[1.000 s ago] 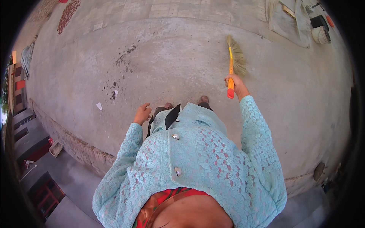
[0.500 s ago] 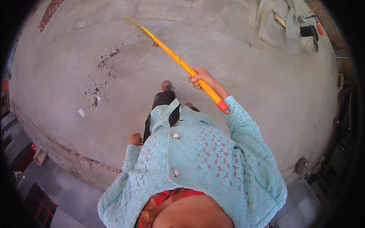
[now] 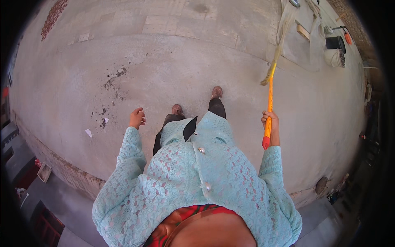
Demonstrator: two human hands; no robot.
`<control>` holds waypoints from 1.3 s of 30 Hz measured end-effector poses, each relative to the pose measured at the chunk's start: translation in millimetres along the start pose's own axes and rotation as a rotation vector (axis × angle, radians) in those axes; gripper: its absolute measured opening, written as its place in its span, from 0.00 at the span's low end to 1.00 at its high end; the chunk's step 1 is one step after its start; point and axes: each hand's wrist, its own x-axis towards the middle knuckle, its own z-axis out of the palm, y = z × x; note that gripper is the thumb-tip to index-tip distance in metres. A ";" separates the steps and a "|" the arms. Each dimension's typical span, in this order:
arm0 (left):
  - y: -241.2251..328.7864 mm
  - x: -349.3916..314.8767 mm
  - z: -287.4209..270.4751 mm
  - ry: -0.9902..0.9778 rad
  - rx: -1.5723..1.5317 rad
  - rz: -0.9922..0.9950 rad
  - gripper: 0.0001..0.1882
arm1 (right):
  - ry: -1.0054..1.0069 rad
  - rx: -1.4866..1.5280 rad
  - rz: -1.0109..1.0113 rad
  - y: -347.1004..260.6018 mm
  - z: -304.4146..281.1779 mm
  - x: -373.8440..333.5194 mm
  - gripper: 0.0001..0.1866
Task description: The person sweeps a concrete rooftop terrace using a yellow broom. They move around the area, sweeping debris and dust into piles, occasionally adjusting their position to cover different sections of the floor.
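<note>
The right hand (image 3: 275, 121) grips the broom (image 3: 270, 94) by its orange handle, out to the right, bristles at the far end. The left hand (image 3: 137, 118) hangs half open above the floor (image 3: 230, 140), loosely bent. Farther left lie dark dirt (image 3: 110, 81) and 2 paper scraps (image 3: 88, 133); 2 buckets (image 3: 334, 57) sit far right.

Soft, fairly even light covers the floor (image 3: 185, 74), fisheye edges bow into black, and broom bristles (image 3: 276, 57) seem blurred.
</note>
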 end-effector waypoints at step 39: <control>-177.5 -96.3 58.5 0.384 -0.936 -0.566 0.18 | -0.703 -0.108 1.125 175.2 494.1 87.8 0.10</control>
